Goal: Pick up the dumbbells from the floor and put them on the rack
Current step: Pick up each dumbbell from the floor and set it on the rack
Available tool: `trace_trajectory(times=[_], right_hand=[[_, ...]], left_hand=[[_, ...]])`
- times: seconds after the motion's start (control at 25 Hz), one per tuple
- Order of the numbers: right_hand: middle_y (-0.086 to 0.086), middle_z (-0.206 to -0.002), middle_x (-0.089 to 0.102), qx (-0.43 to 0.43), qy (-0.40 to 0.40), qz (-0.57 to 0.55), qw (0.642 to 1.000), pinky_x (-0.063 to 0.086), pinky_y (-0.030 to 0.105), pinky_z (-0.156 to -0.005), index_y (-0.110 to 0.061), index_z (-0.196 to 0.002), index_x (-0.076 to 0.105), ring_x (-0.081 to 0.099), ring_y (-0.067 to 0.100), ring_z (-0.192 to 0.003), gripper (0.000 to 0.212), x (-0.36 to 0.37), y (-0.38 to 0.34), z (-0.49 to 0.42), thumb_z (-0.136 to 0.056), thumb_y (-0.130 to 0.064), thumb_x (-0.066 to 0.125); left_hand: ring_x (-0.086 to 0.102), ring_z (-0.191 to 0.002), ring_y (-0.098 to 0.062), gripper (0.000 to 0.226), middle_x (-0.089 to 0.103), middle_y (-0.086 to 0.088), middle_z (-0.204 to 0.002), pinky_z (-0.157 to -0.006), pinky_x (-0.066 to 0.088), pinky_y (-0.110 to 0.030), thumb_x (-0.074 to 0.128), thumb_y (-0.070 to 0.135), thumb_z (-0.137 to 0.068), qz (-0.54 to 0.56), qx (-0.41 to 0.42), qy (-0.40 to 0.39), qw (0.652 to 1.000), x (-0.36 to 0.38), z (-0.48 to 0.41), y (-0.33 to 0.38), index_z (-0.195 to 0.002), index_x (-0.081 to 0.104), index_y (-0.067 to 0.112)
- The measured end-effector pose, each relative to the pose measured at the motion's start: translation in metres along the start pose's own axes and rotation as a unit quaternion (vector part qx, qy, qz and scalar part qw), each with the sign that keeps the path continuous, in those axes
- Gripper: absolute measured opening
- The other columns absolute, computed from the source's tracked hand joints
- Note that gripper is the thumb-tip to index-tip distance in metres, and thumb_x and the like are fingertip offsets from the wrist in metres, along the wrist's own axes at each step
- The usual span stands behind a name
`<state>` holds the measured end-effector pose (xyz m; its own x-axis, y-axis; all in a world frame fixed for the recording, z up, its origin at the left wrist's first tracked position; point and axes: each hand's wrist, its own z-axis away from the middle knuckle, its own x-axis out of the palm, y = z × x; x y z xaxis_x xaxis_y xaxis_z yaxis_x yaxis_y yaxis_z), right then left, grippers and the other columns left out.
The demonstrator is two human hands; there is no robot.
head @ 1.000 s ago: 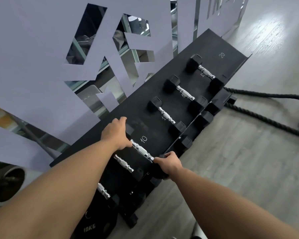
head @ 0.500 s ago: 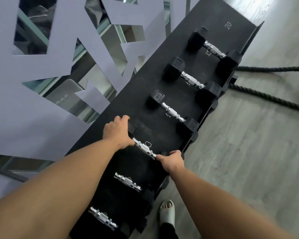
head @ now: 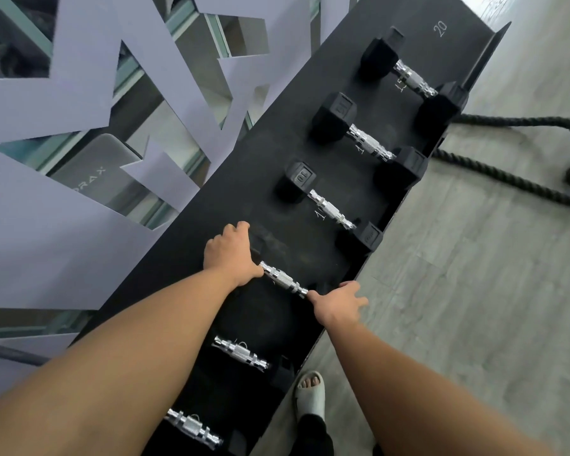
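A dumbbell [head: 283, 280] lies across the rack [head: 211, 205], its chrome handle spanning between the two hands, in the slot between its shelved neighbours. Risk: the near head sits at the rack's front edge, so an early release could let it roll off toward the sandalled foot [head: 310, 394] below. The left hand [head: 229, 255] cups the far head, fingers curled over it; the right hand [head: 338, 302] covers the near head, fingers spread and only loosely closed. Both forearms reach forward, nearly straight.
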<state>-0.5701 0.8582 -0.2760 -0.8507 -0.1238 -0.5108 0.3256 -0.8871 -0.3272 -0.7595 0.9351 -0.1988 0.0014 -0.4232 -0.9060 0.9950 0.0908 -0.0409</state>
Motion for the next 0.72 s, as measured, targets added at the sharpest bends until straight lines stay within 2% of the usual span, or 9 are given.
trace_trajectory(times=[0.16, 0.24, 0.32, 0.44, 0.6, 0.72], right_hand=[[0.023, -0.141, 0.03, 0.005, -0.024, 0.048, 0.999, 0.052, 0.047, -0.094, -0.011, -0.132, 0.033, 0.048, 0.042, -0.119, 0.071, -0.004, -0.003, -0.007, -0.084, -0.045, 0.074], [0.024, -0.143, 0.029, 0.008, -0.037, 0.061, 0.997, 0.052, 0.049, -0.096, -0.01, -0.136, 0.033, 0.048, 0.042, -0.119, 0.073, -0.004, -0.004, -0.009, -0.085, -0.045, 0.072], [0.024, -0.143, 0.029, 0.013, -0.043, 0.062, 0.997, 0.055, 0.05, -0.093, -0.012, -0.136, 0.034, 0.051, 0.039, -0.104, 0.073, -0.004, -0.005, -0.011, -0.084, -0.045, 0.071], [0.023, -0.141, 0.031, 0.019, -0.045, 0.064, 0.997, 0.058, 0.05, -0.088, -0.013, -0.136, 0.034, 0.043, 0.029, -0.076, 0.076, -0.005, -0.005, -0.013, -0.08, -0.048, 0.072], [0.022, -0.137, 0.029, 0.027, -0.048, 0.073, 0.996, 0.06, 0.049, -0.083, -0.015, -0.135, 0.033, 0.045, 0.029, -0.066, 0.08, -0.002, -0.006, -0.014, -0.075, -0.051, 0.072], [0.022, -0.13, 0.032, 0.025, -0.052, 0.074, 0.996, 0.06, 0.049, -0.08, -0.015, -0.128, 0.036, 0.043, 0.027, -0.068, 0.074, 0.002, -0.003, -0.012, -0.074, -0.051, 0.072]], left_hand=[[0.059, -0.114, -0.031, 0.094, 0.056, -0.008, -0.132, -0.092, 0.049, -0.041, 0.089, 0.047, -0.066, 0.016, 0.005, 0.004, 1.0, 0.003, -0.005, 0.0, -0.141, 0.04, 0.019], [0.058, -0.115, -0.031, 0.092, 0.056, -0.007, -0.132, -0.091, 0.049, -0.04, 0.089, 0.045, -0.067, 0.023, 0.007, 0.0, 1.0, 0.004, -0.007, 0.001, -0.141, 0.041, 0.02], [0.057, -0.115, -0.03, 0.091, 0.056, -0.006, -0.131, -0.089, 0.049, -0.04, 0.089, 0.043, -0.067, 0.027, 0.01, -0.003, 1.0, 0.005, -0.01, 0.0, -0.141, 0.042, 0.02], [0.057, -0.113, -0.03, 0.09, 0.056, -0.006, -0.13, -0.087, 0.051, -0.04, 0.09, 0.042, -0.066, 0.03, 0.01, -0.007, 0.999, 0.005, -0.012, -0.001, -0.139, 0.043, 0.019], [0.059, -0.111, -0.03, 0.091, 0.056, -0.007, -0.127, -0.085, 0.052, -0.04, 0.092, 0.041, -0.063, 0.029, 0.01, -0.013, 0.999, 0.003, -0.014, -0.001, -0.138, 0.045, 0.019], [0.058, -0.11, -0.029, 0.091, 0.056, -0.006, -0.125, -0.083, 0.051, -0.039, 0.093, 0.041, -0.062, 0.022, 0.016, -0.013, 1.0, 0.003, -0.015, -0.002, -0.137, 0.046, 0.021]])
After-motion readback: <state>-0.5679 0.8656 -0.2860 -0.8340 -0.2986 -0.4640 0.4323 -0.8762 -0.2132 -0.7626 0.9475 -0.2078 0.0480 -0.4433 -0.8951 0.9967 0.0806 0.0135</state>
